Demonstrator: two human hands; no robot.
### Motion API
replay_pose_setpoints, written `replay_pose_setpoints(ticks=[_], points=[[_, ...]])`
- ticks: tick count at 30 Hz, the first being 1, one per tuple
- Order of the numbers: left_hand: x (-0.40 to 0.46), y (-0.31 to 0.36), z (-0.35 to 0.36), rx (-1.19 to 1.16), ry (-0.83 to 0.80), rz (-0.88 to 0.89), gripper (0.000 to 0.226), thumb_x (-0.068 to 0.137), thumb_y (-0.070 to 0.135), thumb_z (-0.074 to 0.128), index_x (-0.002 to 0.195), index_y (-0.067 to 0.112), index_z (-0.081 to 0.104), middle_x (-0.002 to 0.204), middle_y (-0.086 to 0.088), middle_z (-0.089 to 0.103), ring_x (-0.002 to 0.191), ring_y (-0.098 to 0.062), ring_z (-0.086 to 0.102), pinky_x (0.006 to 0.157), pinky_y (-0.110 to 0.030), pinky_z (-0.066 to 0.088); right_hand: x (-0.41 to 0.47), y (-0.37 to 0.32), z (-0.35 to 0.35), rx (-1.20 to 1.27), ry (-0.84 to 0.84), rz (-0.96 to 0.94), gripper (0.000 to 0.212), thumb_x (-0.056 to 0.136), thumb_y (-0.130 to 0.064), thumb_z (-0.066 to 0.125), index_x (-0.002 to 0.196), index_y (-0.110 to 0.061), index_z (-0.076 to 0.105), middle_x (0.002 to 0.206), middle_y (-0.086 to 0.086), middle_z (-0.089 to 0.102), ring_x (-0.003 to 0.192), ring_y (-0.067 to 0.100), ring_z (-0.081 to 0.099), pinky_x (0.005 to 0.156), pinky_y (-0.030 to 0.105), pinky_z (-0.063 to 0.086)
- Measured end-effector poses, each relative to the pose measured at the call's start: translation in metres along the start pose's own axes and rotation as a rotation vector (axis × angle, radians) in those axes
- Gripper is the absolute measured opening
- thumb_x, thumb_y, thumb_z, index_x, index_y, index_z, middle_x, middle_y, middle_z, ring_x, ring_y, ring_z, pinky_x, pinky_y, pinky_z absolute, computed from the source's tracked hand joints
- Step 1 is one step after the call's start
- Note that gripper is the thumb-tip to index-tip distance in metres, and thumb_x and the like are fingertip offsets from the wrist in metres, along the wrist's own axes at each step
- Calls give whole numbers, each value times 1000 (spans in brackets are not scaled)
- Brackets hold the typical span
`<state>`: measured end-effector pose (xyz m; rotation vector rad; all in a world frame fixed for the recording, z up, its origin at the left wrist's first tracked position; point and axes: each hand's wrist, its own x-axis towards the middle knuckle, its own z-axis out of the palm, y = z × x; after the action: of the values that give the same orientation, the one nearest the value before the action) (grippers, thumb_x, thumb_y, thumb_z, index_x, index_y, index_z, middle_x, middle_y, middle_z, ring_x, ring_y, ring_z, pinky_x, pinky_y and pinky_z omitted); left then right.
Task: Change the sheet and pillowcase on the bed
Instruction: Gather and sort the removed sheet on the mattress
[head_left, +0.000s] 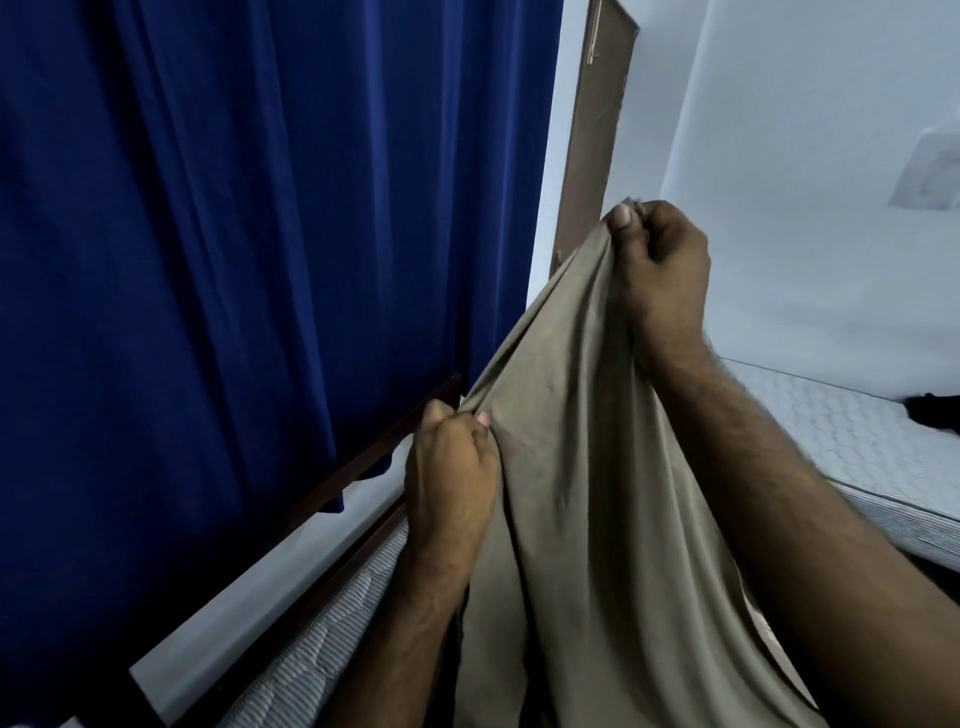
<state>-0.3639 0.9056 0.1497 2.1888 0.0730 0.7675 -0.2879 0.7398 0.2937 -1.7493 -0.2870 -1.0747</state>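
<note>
A khaki-tan sheet (582, 467) hangs in folds in front of me, held up over the bare mattress (852, 441). My right hand (660, 265) grips its upper edge high up, thumb pressed onto the cloth. Lower and to the left, my left hand (449, 478) grips another bunch of the same edge. The cloth stretches slanting between the two hands and drapes down past the bottom of the view. The white quilted mattress shows uncovered at right and at lower left (311, 654).
A dark blue curtain (234, 234) fills the left half, hanging over a dark wooden bed rail (363, 462). A brown door frame (592, 145) stands behind the hands against pale walls. A wall switch plate (930, 171) is at right, a dark item (935, 410) on the mattress.
</note>
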Motion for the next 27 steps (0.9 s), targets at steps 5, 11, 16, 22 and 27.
replay_pose_setpoints(ticks=[5,11,16,22,27], points=[[-3,8,6,-111,-111,101,30,101,26,56,79,8,66,100,6,48,81,-5,51,68,-13,38,-6,11,5,74,-46,102,39,97,-45,55,92,-7,67,85,10,70,78,9,60,79,44,54],[-29,11,15,-186,-19,293,21,94,30,64,82,14,70,99,6,48,91,-9,51,77,-26,48,-7,3,10,187,-117,106,37,98,-40,59,87,-5,65,73,-7,57,72,6,51,71,33,47],[-78,44,23,-208,64,504,12,100,22,57,95,18,66,101,4,59,92,-15,59,78,-29,48,1,-3,11,211,-135,96,46,98,-44,58,86,-1,64,76,14,65,73,16,58,73,41,54],[-92,67,38,-827,-253,-356,13,105,22,49,108,22,62,108,16,67,94,7,56,91,-21,44,-2,-5,11,204,-180,83,44,100,-40,58,82,0,61,72,3,58,70,11,53,69,34,49],[-61,28,33,-606,26,-110,6,102,18,56,104,24,56,84,16,65,72,-5,63,64,-24,54,-2,-1,6,227,-149,148,45,98,-43,58,91,1,66,82,21,64,74,18,58,78,48,57]])
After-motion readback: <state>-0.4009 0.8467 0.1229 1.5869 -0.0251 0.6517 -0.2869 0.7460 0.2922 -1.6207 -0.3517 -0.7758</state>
